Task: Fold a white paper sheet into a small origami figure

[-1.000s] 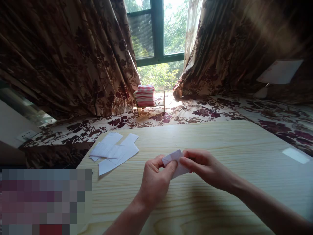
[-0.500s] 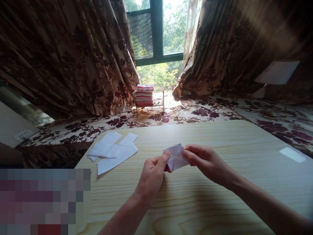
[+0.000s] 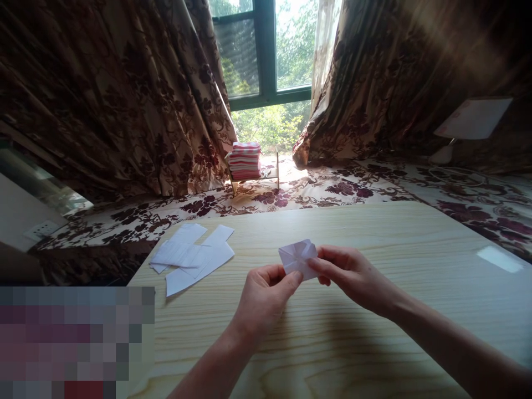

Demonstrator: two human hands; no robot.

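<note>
A small folded white paper piece (image 3: 297,257) with creases radiating from its middle is held just above the light wooden table (image 3: 374,227). My left hand (image 3: 261,302) pinches its lower left corner between thumb and forefinger. My right hand (image 3: 351,274) pinches its right edge, fingers curled. Both hands are close together near the table's centre.
Several loose white paper strips (image 3: 191,257) lie on the table's left part. A small wooden stand with a red-and-white striped stack (image 3: 246,160) sits on the floral cloth by the window. Brown floral curtains hang on both sides. A white lamp (image 3: 469,119) stands at the far right.
The folded paper has been lifted slightly and turned so its creased face points up toward me. Both hands shifted their grip to its edges.
</note>
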